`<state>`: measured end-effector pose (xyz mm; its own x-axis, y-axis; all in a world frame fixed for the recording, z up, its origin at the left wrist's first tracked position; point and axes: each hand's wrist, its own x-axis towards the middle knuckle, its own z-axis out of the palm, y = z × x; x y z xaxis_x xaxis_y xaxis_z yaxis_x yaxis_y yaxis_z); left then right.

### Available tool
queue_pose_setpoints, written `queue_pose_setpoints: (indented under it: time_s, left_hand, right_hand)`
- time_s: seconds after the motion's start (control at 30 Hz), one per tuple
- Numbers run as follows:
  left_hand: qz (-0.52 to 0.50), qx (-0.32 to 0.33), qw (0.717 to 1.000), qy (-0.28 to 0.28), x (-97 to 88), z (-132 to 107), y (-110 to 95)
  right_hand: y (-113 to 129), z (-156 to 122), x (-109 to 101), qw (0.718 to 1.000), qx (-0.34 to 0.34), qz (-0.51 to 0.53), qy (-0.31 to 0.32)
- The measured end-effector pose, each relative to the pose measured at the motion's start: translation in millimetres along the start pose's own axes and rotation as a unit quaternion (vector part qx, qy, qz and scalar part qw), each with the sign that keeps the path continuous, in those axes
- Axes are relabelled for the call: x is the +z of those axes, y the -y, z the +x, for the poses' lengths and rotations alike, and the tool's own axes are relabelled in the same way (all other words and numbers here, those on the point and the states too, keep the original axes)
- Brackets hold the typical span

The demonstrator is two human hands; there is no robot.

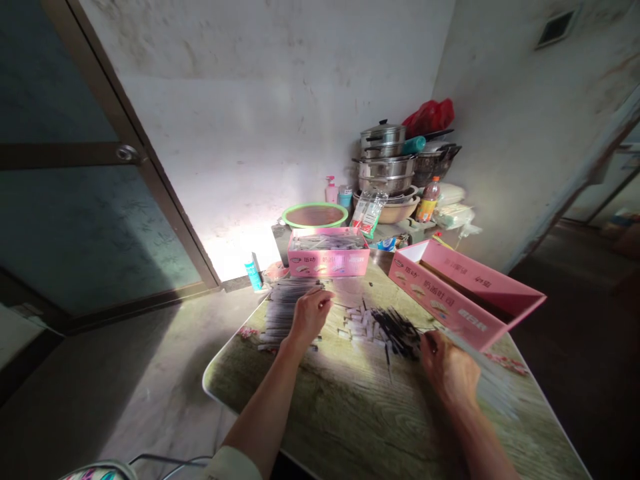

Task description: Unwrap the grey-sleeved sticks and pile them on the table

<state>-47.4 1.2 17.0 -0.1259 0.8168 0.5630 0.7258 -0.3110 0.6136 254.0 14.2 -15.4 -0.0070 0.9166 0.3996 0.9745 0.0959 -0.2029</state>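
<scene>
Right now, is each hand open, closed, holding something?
Left hand: curled; can't tell if holding anything.
Right hand: curled beside black sticks; grip unclear.

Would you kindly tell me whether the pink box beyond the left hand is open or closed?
Open: no lid covers the printed pink box, and slim grey pieces show inside it.

Free room over the near tabletop (360, 413), dark sticks (399, 332) and pink boxes (327, 267) beyond.
</scene>
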Motion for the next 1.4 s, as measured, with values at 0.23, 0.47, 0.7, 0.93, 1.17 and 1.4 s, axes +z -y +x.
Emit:
queue_pose_setpoints:
  time_s: [0.23, 0.47, 0.7, 0.93, 1.17, 1.4]
  left_hand:
    - [0.216, -0.165, 0.96, -0.062, -82.0, -76, 50]
    - [0.229, -0.165, 0.957, -0.07, -91.7, -124, 70]
    - [0.152, -0.114, 0.979, 0.07, -56.1, -112, 41]
    - [0.131, -0.04, 0.971, 0.196, -29.9, -97, 12]
    - [0.171, 0.02, 0.954, 0.244, -11.5, -86, -4]
    - [0.134, 0.028, 0.965, 0.224, -6.8, -73, -4]
  right_hand:
    - [-4, 2, 2, 1.0, 0.018, 0.018, 0.005]
    - [-2, 2, 2, 1.0, 0.014, 0.026, 0.006]
    - [-1, 2, 1, 0.999, 0.013, 0.037, 0.011]
    - [1, 2, 1, 0.998, 0.014, 0.062, 0.015]
    - [3, -1, 2, 0.996, -0.011, 0.09, 0.007]
    - [8, -3, 7, 0.962, -0.016, 0.27, 0.024]
